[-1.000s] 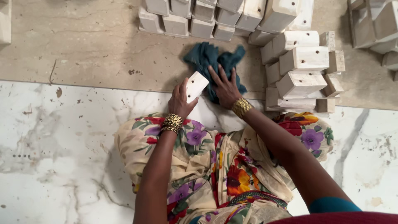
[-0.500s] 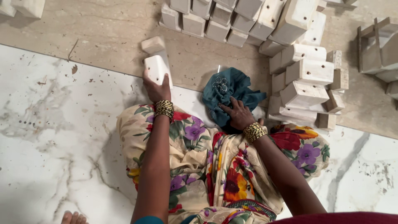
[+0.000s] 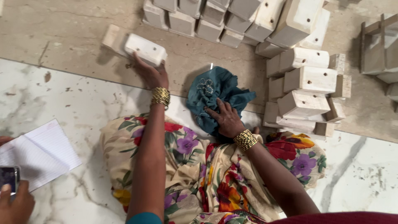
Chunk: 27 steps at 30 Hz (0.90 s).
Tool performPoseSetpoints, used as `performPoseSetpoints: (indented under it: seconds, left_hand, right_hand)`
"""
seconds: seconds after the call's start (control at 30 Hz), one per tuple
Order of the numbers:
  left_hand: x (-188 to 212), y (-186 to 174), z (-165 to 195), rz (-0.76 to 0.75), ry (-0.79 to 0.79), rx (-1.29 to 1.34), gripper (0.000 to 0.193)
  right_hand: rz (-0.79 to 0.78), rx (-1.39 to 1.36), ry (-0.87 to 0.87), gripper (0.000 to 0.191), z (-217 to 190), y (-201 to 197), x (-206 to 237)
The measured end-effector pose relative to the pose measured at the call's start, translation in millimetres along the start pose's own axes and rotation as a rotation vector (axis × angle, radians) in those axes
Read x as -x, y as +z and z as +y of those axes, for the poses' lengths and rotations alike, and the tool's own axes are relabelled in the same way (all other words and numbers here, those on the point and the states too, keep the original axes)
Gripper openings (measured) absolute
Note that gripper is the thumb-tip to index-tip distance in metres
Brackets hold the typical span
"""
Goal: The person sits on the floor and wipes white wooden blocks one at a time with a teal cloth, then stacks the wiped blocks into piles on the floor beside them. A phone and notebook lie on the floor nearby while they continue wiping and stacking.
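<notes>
A: While the right hand [image 3: 227,119] lies spread flat on the teal cloth [image 3: 215,95] near the middle of the frame, where has the block gone?

B: Out to the upper left. A second ago the left hand [image 3: 152,74] held the white block [image 3: 146,49] in front of the lap, beside the cloth; now the arm is stretched out and the block sits against a plain wooden piece [image 3: 112,37] on the tan floor [image 3: 62,37].

A: Has the hand let go?

B: Not quite. The fingers are loosely curled at the block's near edge, touching it rather than clamping it.

A: So what does that suggest?

B: I'd judge that this block is being set aside, apart from the stacked blocks [image 3: 306,83] at the upper right. The cloth hand grips nothing; it only presses.
</notes>
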State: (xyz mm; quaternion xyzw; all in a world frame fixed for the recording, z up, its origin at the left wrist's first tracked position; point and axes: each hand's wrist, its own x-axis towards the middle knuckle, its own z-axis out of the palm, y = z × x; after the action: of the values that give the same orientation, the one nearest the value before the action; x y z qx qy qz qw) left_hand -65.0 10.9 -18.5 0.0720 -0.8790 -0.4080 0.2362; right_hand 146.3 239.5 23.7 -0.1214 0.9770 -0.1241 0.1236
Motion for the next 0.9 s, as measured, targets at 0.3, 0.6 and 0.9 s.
performPoseSetpoints:
  seconds: [0.3, 0.6, 0.9]
  left_hand:
    - [-46.2, -16.0, -0.7, -0.399, -0.266, 0.647, 0.098]
    - [208.3, 8.9, 82.3, -1.071, -0.656, 2.053, 0.054]
    - [231.8, -49.1, 153.9, -1.286, -0.395, 1.332, 0.062]
  right_hand:
    - [-0.008, -0.309, -0.021, 0.090, 9.0, -26.0, -11.3]
    - [0.438, -1.003, 0.116, 0.052, -28.3, 2.6, 1.0]
    - [1.075, -0.983, 0.151, 0.032, 68.2, -6.5, -3.9]
